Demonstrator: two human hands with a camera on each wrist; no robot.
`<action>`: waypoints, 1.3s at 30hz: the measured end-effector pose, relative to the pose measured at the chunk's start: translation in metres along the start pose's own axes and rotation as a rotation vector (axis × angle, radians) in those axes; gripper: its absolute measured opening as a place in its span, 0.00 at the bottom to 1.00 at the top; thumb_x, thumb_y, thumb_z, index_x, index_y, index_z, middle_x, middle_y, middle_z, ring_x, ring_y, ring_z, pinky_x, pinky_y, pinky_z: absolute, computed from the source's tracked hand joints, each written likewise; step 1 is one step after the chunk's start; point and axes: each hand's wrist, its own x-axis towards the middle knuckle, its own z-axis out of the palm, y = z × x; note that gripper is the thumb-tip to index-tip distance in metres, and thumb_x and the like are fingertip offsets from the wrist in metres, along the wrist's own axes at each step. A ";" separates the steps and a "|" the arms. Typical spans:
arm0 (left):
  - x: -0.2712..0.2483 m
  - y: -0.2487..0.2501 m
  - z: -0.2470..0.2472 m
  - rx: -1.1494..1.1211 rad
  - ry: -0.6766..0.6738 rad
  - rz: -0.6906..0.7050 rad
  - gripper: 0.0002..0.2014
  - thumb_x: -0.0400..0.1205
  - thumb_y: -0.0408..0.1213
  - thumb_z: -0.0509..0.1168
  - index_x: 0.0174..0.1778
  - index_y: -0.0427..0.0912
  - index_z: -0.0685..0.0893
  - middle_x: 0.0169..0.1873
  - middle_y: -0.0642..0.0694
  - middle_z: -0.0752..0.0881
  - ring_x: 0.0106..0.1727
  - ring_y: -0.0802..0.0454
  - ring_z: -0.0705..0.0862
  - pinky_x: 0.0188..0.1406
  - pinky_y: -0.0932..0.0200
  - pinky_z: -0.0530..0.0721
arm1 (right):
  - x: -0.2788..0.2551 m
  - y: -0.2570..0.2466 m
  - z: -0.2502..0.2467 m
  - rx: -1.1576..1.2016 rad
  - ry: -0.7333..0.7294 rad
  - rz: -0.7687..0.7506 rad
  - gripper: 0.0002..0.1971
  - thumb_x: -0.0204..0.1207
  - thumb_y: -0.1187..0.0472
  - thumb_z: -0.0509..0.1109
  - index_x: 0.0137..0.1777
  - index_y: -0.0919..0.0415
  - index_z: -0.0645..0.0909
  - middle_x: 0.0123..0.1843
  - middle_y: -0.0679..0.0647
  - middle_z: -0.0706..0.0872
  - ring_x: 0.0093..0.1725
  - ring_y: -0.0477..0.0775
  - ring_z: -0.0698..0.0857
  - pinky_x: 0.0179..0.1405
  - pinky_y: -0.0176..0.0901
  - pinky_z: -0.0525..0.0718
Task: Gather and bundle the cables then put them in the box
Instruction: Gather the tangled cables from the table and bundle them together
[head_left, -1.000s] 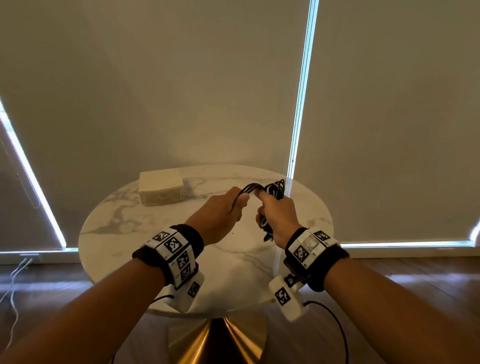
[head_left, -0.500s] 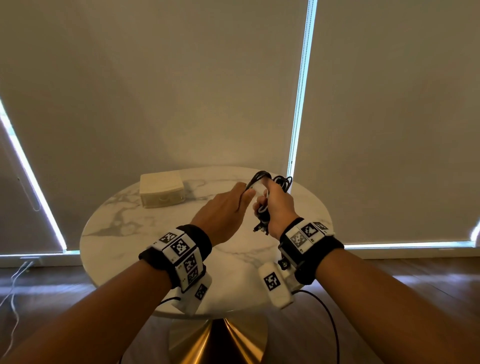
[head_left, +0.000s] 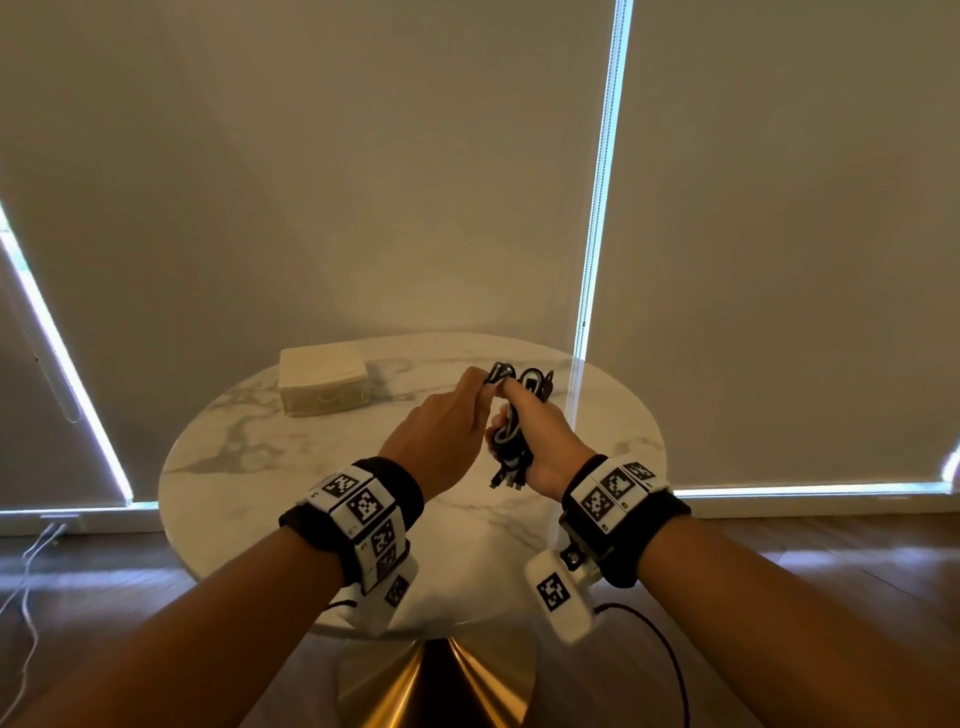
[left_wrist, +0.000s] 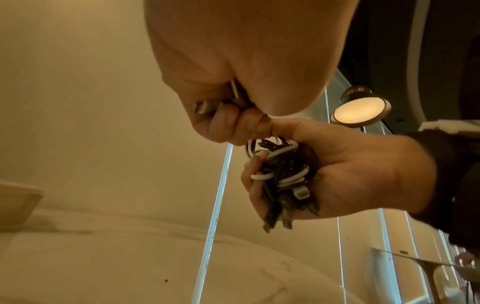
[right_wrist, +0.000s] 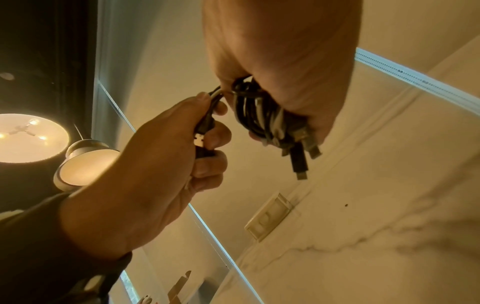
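Above marble table (head_left: 249, 467), both hands grip cables (head_left: 511, 441).

Home living room | round marble table (head_left: 291, 467) on brass base (head_left: 436, 686) | drawn blinds (head_left: 311, 182) at 12 o'clock | wood floor (head_left: 810, 545) | lit lamps (right_wrist: 31, 137)

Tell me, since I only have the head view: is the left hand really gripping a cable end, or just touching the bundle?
Observer: Gripping. The right wrist view shows the left hand with fingers curled round a black plug end.
Operator: Is the right hand's hold on the bundle secure?
Observer: The left wrist view shows the right hand with fingertips wrapped round the cable bundle, which lies against the palm.
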 end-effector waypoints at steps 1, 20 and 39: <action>0.000 0.000 0.000 -0.024 0.005 -0.015 0.13 0.91 0.51 0.44 0.57 0.48 0.69 0.25 0.51 0.79 0.23 0.50 0.78 0.22 0.58 0.70 | 0.000 0.001 -0.001 0.015 -0.015 -0.020 0.13 0.73 0.55 0.80 0.38 0.60 0.80 0.32 0.55 0.80 0.28 0.53 0.83 0.37 0.48 0.82; -0.003 -0.014 -0.005 0.168 -0.255 0.000 0.17 0.89 0.55 0.47 0.53 0.46 0.72 0.35 0.50 0.82 0.31 0.51 0.80 0.30 0.57 0.78 | 0.009 0.008 -0.004 0.056 -0.067 0.090 0.28 0.56 0.44 0.89 0.47 0.61 0.83 0.35 0.57 0.81 0.29 0.54 0.81 0.34 0.44 0.85; -0.011 -0.017 -0.008 0.124 -0.222 -0.006 0.18 0.89 0.55 0.52 0.52 0.43 0.75 0.33 0.50 0.80 0.28 0.52 0.76 0.25 0.60 0.69 | 0.009 0.010 -0.001 0.100 0.093 -0.060 0.13 0.71 0.53 0.79 0.40 0.62 0.81 0.30 0.58 0.82 0.31 0.56 0.82 0.36 0.48 0.85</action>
